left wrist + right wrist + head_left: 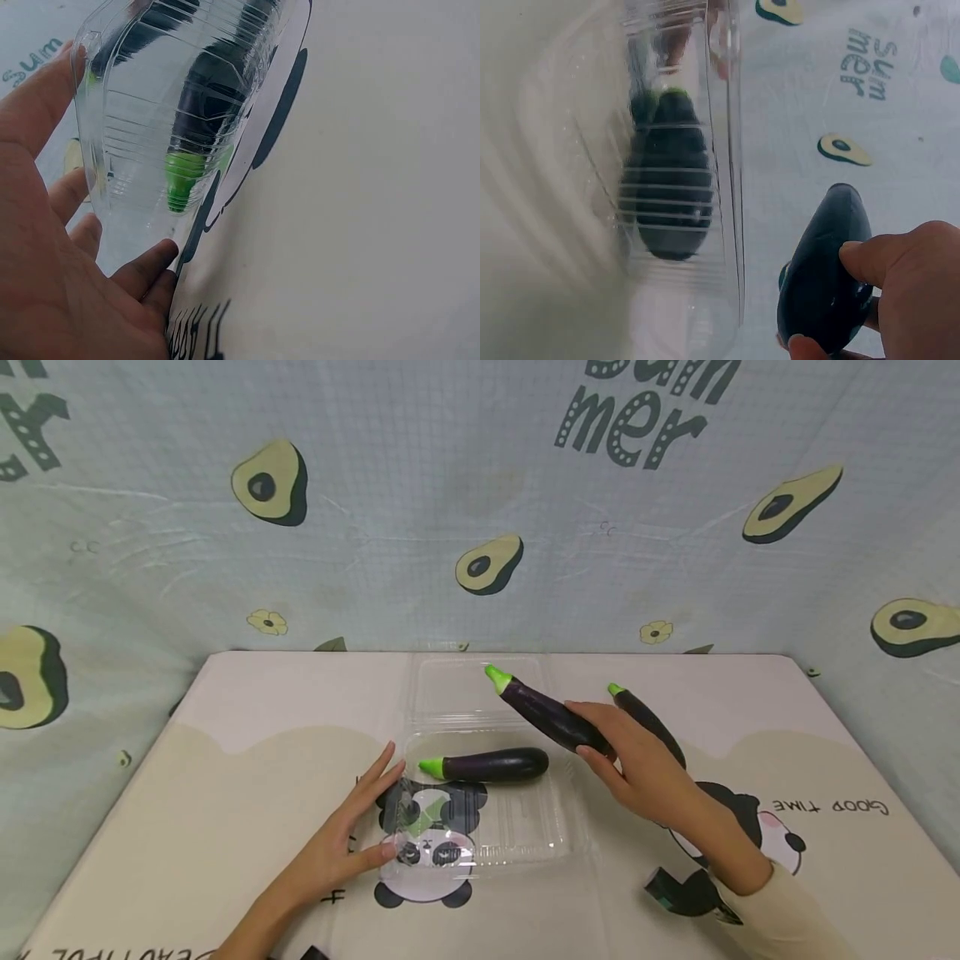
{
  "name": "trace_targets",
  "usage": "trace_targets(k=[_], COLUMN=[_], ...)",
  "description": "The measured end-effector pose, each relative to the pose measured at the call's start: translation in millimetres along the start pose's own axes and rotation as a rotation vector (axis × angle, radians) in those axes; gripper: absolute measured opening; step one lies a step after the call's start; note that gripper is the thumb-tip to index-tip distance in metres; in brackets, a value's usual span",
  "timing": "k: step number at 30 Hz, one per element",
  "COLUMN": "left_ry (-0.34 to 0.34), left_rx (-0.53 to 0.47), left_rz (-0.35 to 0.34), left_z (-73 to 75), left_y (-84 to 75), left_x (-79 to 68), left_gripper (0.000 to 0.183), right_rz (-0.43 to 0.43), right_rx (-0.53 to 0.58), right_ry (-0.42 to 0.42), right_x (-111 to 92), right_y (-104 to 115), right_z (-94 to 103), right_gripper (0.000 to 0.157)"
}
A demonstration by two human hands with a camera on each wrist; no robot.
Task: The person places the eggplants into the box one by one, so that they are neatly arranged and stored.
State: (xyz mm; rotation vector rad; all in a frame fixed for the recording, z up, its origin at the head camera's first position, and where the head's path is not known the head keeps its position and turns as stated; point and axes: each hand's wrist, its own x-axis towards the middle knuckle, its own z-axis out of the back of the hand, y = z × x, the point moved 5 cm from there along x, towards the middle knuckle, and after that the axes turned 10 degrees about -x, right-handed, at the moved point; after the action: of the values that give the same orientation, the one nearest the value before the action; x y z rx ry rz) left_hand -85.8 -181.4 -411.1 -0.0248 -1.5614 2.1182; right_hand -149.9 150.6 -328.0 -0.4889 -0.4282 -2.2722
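The clear container [517,827] lies between the left hand [337,847], fingers spread at its side, and the right hand [637,760], gripping an eggplant [547,714]; this slants stem far-left, its height over the rim uncertain; a second eggplant [498,766] lies crosswise inside.

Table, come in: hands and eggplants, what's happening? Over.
Left hand at left edge of clear plastic container; right hand holding one eggplant aloft. Second eggplant inside container; third eggplant on table to its right. Nothing seen in the way.

high head view facing forward-down, close wrist views, all sharing clear container [517,827]
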Motion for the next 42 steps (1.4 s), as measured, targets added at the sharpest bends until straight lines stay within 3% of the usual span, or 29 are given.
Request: trace_targets(k=[16,31,42], left_ry=[0.01,0.003,0.016], left_rx=[-0.012,-0.003,-0.016], left_rz=[-0.002,0.001,-0.003], left_z=[0.1,0.4,0.7], left_y=[1.1,0.9,1.4], left_x=[-0.4,0.1,0.0], left_gripper=[0.08,0.081,0.081], right_rz=[0.077,0.263,0.288], right_rx=[0.021,0.052,0.101], right_ry=[0.074,0.127,0.19], right_x=[9,11,10], right_y=[22,34,34], right_z=[-18.6,-29.5,-31.2], right_gripper=[0.049,0.044,0.042])
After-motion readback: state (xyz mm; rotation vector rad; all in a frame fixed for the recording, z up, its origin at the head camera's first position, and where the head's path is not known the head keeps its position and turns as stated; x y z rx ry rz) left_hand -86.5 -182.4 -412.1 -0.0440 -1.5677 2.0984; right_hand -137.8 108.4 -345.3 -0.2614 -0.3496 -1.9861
